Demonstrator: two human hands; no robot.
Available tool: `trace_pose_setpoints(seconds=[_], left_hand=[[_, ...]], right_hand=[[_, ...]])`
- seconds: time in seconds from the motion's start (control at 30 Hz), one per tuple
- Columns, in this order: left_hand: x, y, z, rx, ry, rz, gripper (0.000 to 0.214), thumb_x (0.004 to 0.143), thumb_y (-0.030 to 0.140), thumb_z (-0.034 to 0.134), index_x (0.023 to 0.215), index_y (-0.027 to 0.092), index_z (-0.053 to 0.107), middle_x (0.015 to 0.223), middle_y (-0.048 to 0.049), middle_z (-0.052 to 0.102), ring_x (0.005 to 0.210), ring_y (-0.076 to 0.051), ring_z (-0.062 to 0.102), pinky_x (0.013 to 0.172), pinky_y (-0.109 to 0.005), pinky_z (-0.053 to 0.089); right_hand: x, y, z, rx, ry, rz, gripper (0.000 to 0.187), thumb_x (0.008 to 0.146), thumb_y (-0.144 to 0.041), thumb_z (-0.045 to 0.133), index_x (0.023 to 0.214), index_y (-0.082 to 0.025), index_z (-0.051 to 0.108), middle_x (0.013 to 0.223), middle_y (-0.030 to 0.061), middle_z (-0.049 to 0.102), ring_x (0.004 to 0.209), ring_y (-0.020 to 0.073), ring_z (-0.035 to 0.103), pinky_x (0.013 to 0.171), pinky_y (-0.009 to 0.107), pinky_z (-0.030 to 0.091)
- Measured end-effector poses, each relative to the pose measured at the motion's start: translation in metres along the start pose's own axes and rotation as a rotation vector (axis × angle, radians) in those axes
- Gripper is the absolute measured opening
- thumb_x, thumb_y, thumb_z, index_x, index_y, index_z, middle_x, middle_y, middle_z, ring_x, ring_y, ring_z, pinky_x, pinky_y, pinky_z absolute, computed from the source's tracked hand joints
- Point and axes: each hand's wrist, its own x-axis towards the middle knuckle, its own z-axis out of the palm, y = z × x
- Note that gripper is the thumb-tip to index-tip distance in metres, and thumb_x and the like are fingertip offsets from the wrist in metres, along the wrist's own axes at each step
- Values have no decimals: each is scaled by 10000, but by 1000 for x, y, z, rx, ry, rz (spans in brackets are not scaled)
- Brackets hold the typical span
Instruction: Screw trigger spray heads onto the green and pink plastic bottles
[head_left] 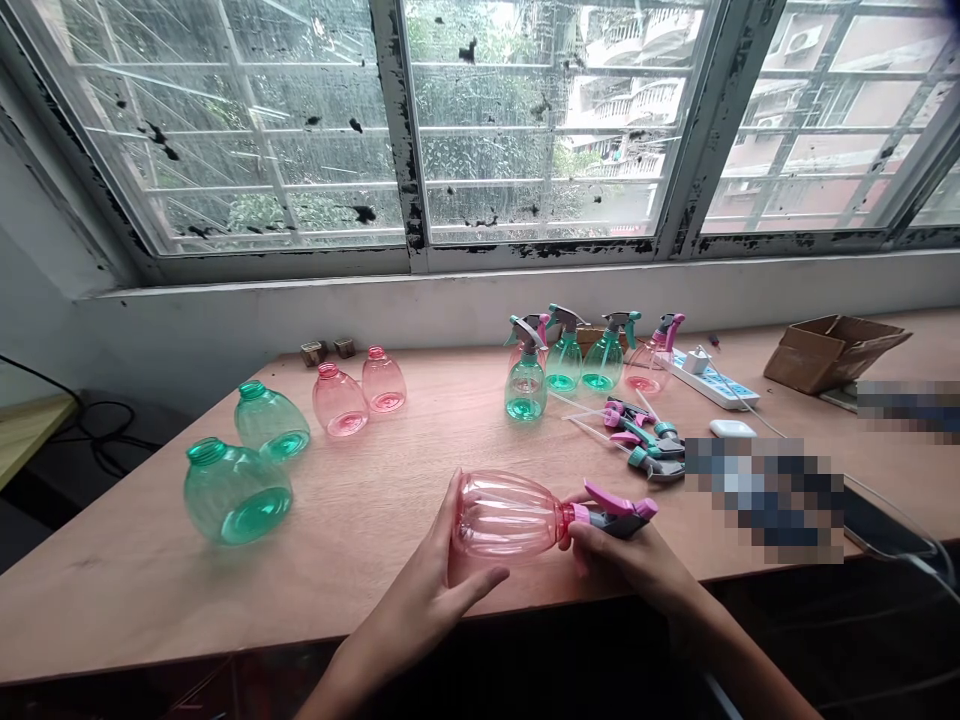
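A clear pink spray bottle (510, 515) lies sideways between my hands, just above the table's front edge. My left hand (450, 570) cups its base, with the thumb stretched out below it. At the neck, my right hand (615, 550) has its fingers closed round the collar of the pink and grey spray head (619, 508), which sits on the bottle's mouth. Whether the collar is screwed tight I cannot tell. Beyond my right hand lie several loose spray heads (645, 440) with thin tubes.
Open green bottles (238, 495) and pink bottles (341, 402) stand at the left. Several bottles with spray heads (525, 385) stand at the back. A power strip (716, 380), a cardboard box (829, 355) and a phone (885, 520) with a cable are on the right.
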Motion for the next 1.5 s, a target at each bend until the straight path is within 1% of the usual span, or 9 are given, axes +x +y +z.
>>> trace_pose_setpoints(seconds=[0.17, 0.3, 0.4, 0.5, 0.73, 1.0, 1.2, 1.33, 1.5], left_hand=[[0, -6, -3, -100, -6, -40, 935, 944, 546, 575, 1609, 210, 9, 1641, -132, 279, 1524, -333, 213, 1257, -509, 148], [1, -8, -4, -73, 28, -34, 824, 959, 558, 545, 1598, 207, 160, 1600, -133, 348, 1531, -345, 172, 1257, -520, 141], [2, -6, -4, -89, 32, -23, 787, 948, 527, 590, 1583, 245, 221, 1583, -125, 371, 1493, -345, 283, 1244, -522, 201], [2, -4, -4, -164, -9, -37, 829, 942, 482, 628, 1594, 281, 157, 1546, -125, 427, 1426, -326, 416, 1209, -517, 297], [-1, -5, -3, -114, -29, 13, 860, 945, 408, 645, 1597, 329, 90, 1685, -66, 168, 1530, -318, 200, 1254, -535, 116], [-1, 1, -1, -24, 13, 162, 845, 935, 287, 647, 1582, 354, 107, 1690, -41, 124, 1545, -292, 143, 1265, -487, 103], [-2, 0, -1, -39, 4, 58, 956, 899, 335, 705, 1592, 326, 47, 1666, -86, 202, 1517, -315, 238, 1259, -504, 143], [1, -3, -3, -90, 33, 21, 949, 840, 397, 770, 1579, 277, 187, 1600, -116, 330, 1490, -341, 290, 1247, -492, 207], [3, -4, -2, -40, 49, 74, 977, 853, 343, 766, 1584, 376, 118, 1662, -53, 236, 1516, -316, 244, 1260, -504, 132]], right_hand=[[-1, 1, 0, -9, -2, 9, 339, 895, -481, 684, 827, -150, 706, 646, 14, 650, 604, 153, 542, 598, 286, 379], [-1, -2, 1, -15, 1, 13, 341, 884, -494, 689, 858, -155, 708, 636, 6, 648, 587, 150, 537, 581, 279, 375], [0, -5, 2, -13, 9, 10, 339, 881, -499, 690, 839, -163, 705, 625, 5, 650, 592, 160, 552, 592, 284, 391], [0, -7, 1, 4, 17, -5, 332, 878, -499, 692, 818, -172, 702, 615, 1, 649, 587, 163, 560, 599, 288, 401], [-1, -6, 2, 55, 23, 7, 335, 871, -499, 703, 856, -166, 676, 588, -8, 656, 531, 147, 567, 558, 274, 397], [0, -1, 5, 128, 37, 47, 399, 849, -544, 711, 926, -172, 589, 666, 25, 727, 439, 140, 600, 448, 232, 353], [-1, 1, 2, 81, 21, 35, 377, 866, -523, 706, 914, -157, 634, 712, 33, 725, 520, 134, 600, 514, 251, 400], [-2, 0, 3, 21, -8, 29, 395, 848, -488, 739, 1059, -172, 631, 683, 5, 720, 539, 144, 599, 545, 264, 435], [0, 0, 4, 45, 8, 30, 395, 855, -524, 712, 1004, -163, 652, 701, 19, 721, 537, 145, 600, 540, 269, 442]])
